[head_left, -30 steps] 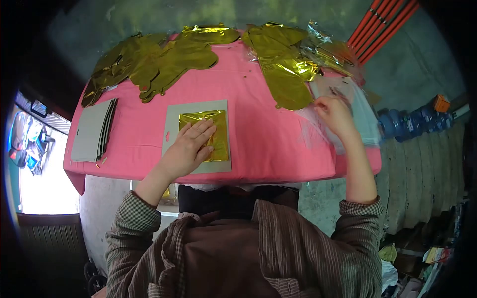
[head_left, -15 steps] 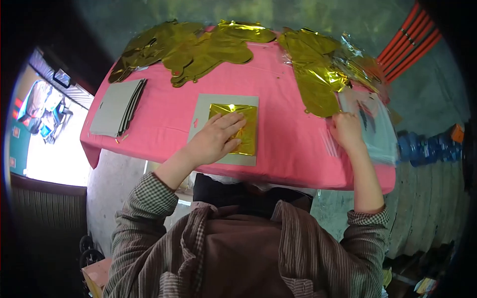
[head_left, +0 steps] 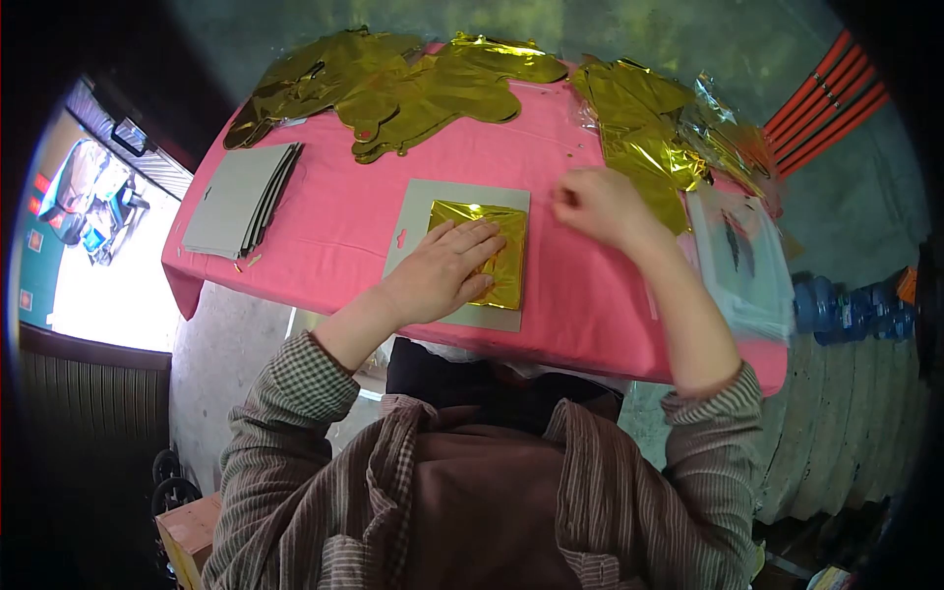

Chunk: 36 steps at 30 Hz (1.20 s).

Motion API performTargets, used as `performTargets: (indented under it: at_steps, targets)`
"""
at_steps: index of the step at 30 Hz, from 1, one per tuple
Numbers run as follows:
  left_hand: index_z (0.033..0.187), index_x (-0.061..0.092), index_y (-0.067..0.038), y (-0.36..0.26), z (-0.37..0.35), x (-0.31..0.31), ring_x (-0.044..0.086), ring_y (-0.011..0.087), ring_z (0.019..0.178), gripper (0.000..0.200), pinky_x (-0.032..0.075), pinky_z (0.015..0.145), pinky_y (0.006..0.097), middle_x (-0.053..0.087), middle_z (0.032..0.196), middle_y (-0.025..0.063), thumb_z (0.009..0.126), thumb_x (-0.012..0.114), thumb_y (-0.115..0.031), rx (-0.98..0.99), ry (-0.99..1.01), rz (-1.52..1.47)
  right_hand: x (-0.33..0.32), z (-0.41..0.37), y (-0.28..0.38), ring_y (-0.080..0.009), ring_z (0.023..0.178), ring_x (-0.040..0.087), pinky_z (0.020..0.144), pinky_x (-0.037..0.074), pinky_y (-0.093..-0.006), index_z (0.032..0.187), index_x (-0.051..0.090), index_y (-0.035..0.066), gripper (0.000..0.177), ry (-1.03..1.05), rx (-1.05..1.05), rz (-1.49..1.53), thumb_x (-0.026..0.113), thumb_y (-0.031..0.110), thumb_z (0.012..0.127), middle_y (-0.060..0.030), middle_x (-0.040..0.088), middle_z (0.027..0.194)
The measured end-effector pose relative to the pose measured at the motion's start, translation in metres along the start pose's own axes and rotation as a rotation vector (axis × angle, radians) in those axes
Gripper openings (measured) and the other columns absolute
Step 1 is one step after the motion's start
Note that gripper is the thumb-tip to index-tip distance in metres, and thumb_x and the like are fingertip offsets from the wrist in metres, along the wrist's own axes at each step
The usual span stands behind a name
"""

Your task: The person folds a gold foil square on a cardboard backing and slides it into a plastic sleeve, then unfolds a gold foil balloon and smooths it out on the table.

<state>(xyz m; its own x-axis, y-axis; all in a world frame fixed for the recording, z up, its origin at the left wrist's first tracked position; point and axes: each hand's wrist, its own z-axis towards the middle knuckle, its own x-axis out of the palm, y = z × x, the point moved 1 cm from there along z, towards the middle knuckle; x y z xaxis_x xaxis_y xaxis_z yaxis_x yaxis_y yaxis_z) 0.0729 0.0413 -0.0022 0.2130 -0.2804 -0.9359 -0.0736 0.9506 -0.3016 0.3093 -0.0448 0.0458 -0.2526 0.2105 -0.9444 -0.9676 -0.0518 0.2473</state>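
Note:
My left hand (head_left: pixel 444 273) lies flat with fingers spread on a folded gold foil square (head_left: pixel 509 264). Beneath the foil is a grey card (head_left: pixel 418 211) with a small cut-out at its left side, lying on the pink cloth (head_left: pixel 344 216). To the right of the card, my right hand (head_left: pixel 602 205) hangs over the cloth with its fingers curled in; whatever they hold, if anything, is too small to make out. Just beyond that hand lies a heap of gold foil shapes (head_left: pixel 639 123).
Grey cards (head_left: pixel 236 202) are stacked at the left. More gold foil (head_left: pixel 433 98) covers the far edge. Clear plastic bags (head_left: pixel 742 261) lie at the right. Blue bottles (head_left: pixel 851 310) and red poles (head_left: pixel 826 103) stand beyond the table's right side; a cardboard box (head_left: pixel 190 531) is at lower left.
My right hand has moved left from beside the plastic bags toward the card. My left hand stays on the foil square. The whole view has shifted slightly.

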Motion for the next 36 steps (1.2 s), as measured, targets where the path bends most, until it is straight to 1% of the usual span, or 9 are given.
performTargets:
  at_steps: [7, 12, 15, 19, 21, 25, 27, 31, 36]
  targets:
    - [0.133, 0.045, -0.005, 0.001, -0.001, 0.003, 0.039, 0.028, 0.128, 0.05, 0.027, 0.108, 0.043, 0.043, 0.136, 0.0139, 0.088, 0.056, -0.022, 0.011, -0.053, -0.011, 0.079, 0.075, 0.018, -0.0346, 0.073, 0.063, 0.066, 0.05, -0.0443, 0.076, 0.067, 0.007, 0.014, 0.017, -0.122, 0.0, 0.057, 0.018, 0.074, -0.0151, 0.065, 0.077]
    - [0.131, 0.047, -0.005, 0.002, -0.003, 0.003, 0.038, 0.0272, 0.13, 0.049, 0.027, 0.108, 0.043, 0.043, 0.138, 0.0134, 0.089, 0.055, -0.029, 0.008, -0.062, -0.023, 0.06, 0.063, -0.011, -0.0248, 0.069, 0.064, 0.065, 0.05, -0.0364, 0.086, 0.069, 0.005, 0.015, 0.122, 0.0, 0.619, 0.061, 0.013, 0.075, -0.0132, 0.067, 0.075]
    - [0.131, 0.047, -0.004, 0.002, -0.002, 0.005, 0.038, 0.0289, 0.129, 0.05, 0.027, 0.107, 0.043, 0.044, 0.136, 0.0147, 0.087, 0.057, -0.025, 0.021, -0.096, -0.067, 0.057, 0.045, -0.023, -0.0134, 0.07, 0.059, 0.064, 0.047, -0.0272, 0.09, 0.066, -0.001, 0.013, 0.18, 0.087, 0.6, 0.063, 0.004, 0.078, -0.0064, 0.064, 0.077]
    - [0.13, 0.048, -0.005, 0.003, -0.002, 0.006, 0.037, 0.027, 0.131, 0.049, 0.027, 0.108, 0.0431, 0.045, 0.137, 0.0135, 0.088, 0.056, -0.029, 0.023, -0.092, -0.036, 0.065, 0.037, -0.019, -0.0126, 0.067, 0.057, 0.064, 0.047, -0.0275, 0.086, 0.064, -0.001, 0.01, 0.077, 0.013, 0.46, 0.064, 0.004, 0.078, -0.0055, 0.06, 0.072]
    - [0.13, 0.048, -0.005, 0.003, -0.002, 0.006, 0.037, 0.027, 0.131, 0.049, 0.027, 0.108, 0.0431, 0.045, 0.137, 0.0136, 0.088, 0.056, -0.029, 0.02, -0.094, -0.035, 0.067, 0.037, -0.018, -0.0193, 0.072, 0.061, 0.067, 0.049, -0.0313, 0.082, 0.066, 0.001, 0.01, 0.053, 0.076, 0.482, 0.064, 0.008, 0.075, -0.0094, 0.06, 0.077]
    - [0.13, 0.048, -0.005, 0.004, -0.002, 0.006, 0.036, 0.0269, 0.132, 0.049, 0.026, 0.108, 0.0433, 0.045, 0.137, 0.0137, 0.088, 0.056, -0.03, 0.018, -0.089, -0.031, 0.067, 0.042, -0.01, -0.0156, 0.068, 0.055, 0.064, 0.046, -0.0276, 0.084, 0.064, 0.002, 0.009, 0.072, 0.195, 0.565, 0.065, 0.006, 0.076, -0.0055, 0.056, 0.073]
    - [0.13, 0.048, -0.005, 0.003, -0.001, 0.006, 0.035, 0.0269, 0.132, 0.049, 0.026, 0.108, 0.0434, 0.045, 0.136, 0.0138, 0.088, 0.055, -0.03, 0.025, -0.083, -0.031, 0.067, 0.051, 0.001, -0.022, 0.07, 0.059, 0.066, 0.048, -0.0325, 0.085, 0.061, 0.002, 0.014, -0.139, 0.18, 0.308, 0.066, 0.014, 0.078, -0.0082, 0.061, 0.076]
    - [0.131, 0.047, -0.004, 0.003, -0.003, 0.005, 0.038, 0.0293, 0.129, 0.05, 0.027, 0.107, 0.0434, 0.044, 0.136, 0.0146, 0.086, 0.058, -0.025, 0.025, -0.089, -0.033, 0.087, 0.074, -0.008, -0.0304, 0.077, 0.063, 0.07, 0.05, -0.0401, 0.084, 0.06, 0.003, 0.018, -0.214, 0.213, 0.045, 0.063, 0.021, 0.08, -0.0127, 0.064, 0.081]
    - [0.131, 0.047, -0.004, 0.002, -0.001, 0.004, 0.038, 0.0296, 0.129, 0.05, 0.028, 0.107, 0.0438, 0.044, 0.135, 0.0147, 0.086, 0.058, -0.025, 0.023, -0.085, -0.056, 0.06, 0.054, -0.015, -0.0342, 0.088, 0.063, 0.073, 0.05, -0.0459, 0.089, 0.063, 0.004, 0.022, 0.149, 0.292, -0.24, 0.06, 0.023, 0.078, -0.0169, 0.065, 0.092]
